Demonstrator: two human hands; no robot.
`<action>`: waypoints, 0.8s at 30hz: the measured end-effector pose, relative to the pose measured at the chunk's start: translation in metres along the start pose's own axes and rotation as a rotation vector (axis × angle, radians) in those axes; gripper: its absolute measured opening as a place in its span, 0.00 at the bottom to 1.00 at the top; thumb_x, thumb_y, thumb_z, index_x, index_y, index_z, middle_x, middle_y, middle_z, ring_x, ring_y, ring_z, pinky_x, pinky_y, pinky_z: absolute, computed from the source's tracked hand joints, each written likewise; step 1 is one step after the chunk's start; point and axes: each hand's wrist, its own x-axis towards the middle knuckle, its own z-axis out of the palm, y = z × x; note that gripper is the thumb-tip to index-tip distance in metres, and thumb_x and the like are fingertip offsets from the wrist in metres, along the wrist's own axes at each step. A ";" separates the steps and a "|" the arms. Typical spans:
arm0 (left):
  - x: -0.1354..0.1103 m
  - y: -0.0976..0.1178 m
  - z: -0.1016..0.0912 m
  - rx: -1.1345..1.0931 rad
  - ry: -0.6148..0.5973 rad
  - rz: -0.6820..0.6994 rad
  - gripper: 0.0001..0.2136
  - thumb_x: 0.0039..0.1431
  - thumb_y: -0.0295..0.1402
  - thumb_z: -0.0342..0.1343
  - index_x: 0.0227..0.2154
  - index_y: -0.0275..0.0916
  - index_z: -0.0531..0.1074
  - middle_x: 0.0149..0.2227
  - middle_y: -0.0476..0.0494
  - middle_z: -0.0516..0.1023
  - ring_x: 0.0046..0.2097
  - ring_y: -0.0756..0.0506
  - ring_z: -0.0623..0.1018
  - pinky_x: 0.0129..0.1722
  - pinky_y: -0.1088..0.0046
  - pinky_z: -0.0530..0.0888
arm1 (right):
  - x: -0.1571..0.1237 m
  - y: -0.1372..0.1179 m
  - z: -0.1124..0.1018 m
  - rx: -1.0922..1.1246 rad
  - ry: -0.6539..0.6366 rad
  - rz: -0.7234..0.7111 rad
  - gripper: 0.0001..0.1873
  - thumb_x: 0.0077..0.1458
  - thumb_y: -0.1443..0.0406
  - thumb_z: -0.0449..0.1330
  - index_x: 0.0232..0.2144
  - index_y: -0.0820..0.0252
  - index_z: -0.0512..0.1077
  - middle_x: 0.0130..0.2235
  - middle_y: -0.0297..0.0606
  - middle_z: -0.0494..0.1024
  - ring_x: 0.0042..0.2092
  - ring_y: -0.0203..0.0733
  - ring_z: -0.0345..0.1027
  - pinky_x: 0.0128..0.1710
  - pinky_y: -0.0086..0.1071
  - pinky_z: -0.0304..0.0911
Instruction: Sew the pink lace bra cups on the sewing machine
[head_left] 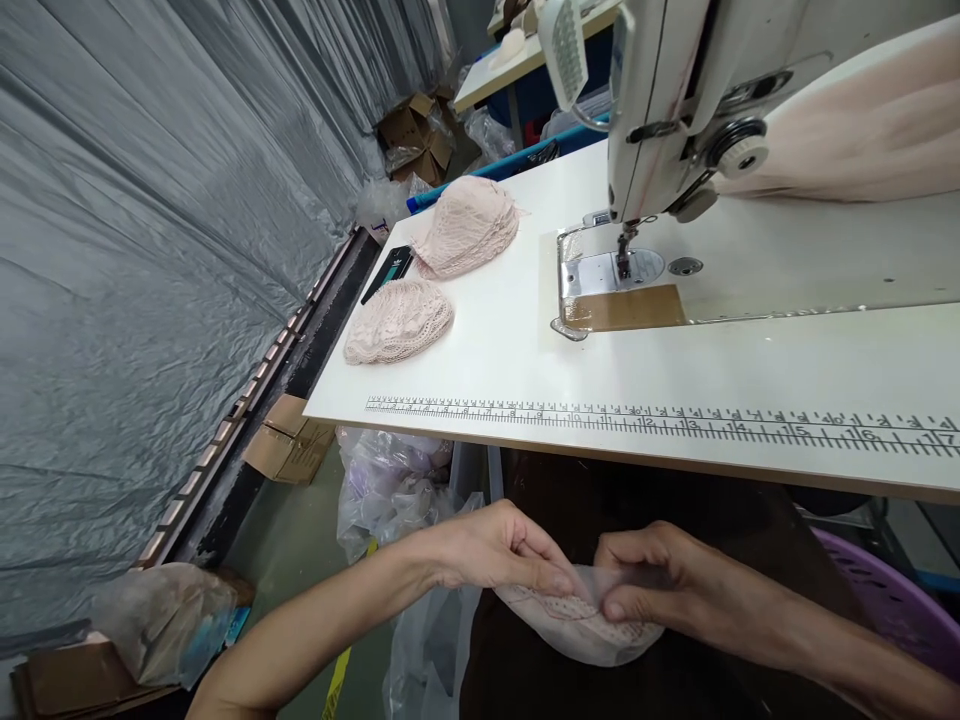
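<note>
Below the table's front edge, over my lap, both hands grip a pale pink lace bra cup (pixel 592 630) with a sheer whitish layer along its edge. My left hand (pixel 517 555) pinches its left side between thumb and fingers. Opposite it, my right hand (pixel 652 580) closes thumb and fingers on the right side. On the white table, a stack of pink lace cups (pixel 472 225) lies toward the back left. A smaller group of pink lace cups (pixel 400 322) rests nearer the left edge.
A sewing machine (pixel 660 110) stands on the white table (pixel 495 350), with a printed ruler (pixel 645 420) along the front. Pink fabric (pixel 870 120) lies behind it at right. A dark case (pixel 388 272) is beside the cups. Below are plastic bags (pixel 390 485), a carton (pixel 289 440) and a purple basket (pixel 885 590).
</note>
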 end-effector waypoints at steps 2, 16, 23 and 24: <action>0.000 -0.002 -0.001 0.013 0.024 0.021 0.20 0.43 0.49 0.64 0.34 0.39 0.79 0.27 0.48 0.77 0.30 0.53 0.74 0.33 0.81 0.69 | 0.003 0.000 0.000 -0.015 0.025 -0.006 0.15 0.53 0.58 0.59 0.21 0.60 0.64 0.21 0.27 0.57 0.25 0.31 0.49 0.24 0.26 0.45; -0.005 0.001 -0.009 -0.032 0.075 0.007 0.18 0.40 0.40 0.68 0.35 0.38 0.78 0.24 0.50 0.74 0.26 0.52 0.72 0.30 0.77 0.68 | -0.005 -0.009 -0.007 -0.134 0.234 -0.027 0.24 0.58 0.48 0.48 0.26 0.59 0.70 0.24 0.31 0.63 0.27 0.36 0.55 0.26 0.28 0.51; -0.022 0.023 -0.008 0.116 0.067 0.130 0.21 0.42 0.38 0.67 0.42 0.39 0.76 0.29 0.49 0.72 0.29 0.52 0.68 0.30 0.78 0.64 | -0.010 -0.029 -0.004 -0.203 0.404 -0.137 0.20 0.61 0.52 0.48 0.35 0.55 0.76 0.30 0.34 0.78 0.32 0.41 0.71 0.30 0.27 0.64; -0.025 0.027 -0.009 0.137 0.072 0.150 0.21 0.43 0.37 0.67 0.42 0.38 0.75 0.30 0.49 0.72 0.30 0.52 0.68 0.31 0.78 0.64 | -0.012 -0.029 -0.004 -0.228 0.454 -0.164 0.19 0.61 0.53 0.48 0.35 0.54 0.76 0.31 0.34 0.78 0.32 0.41 0.72 0.31 0.26 0.66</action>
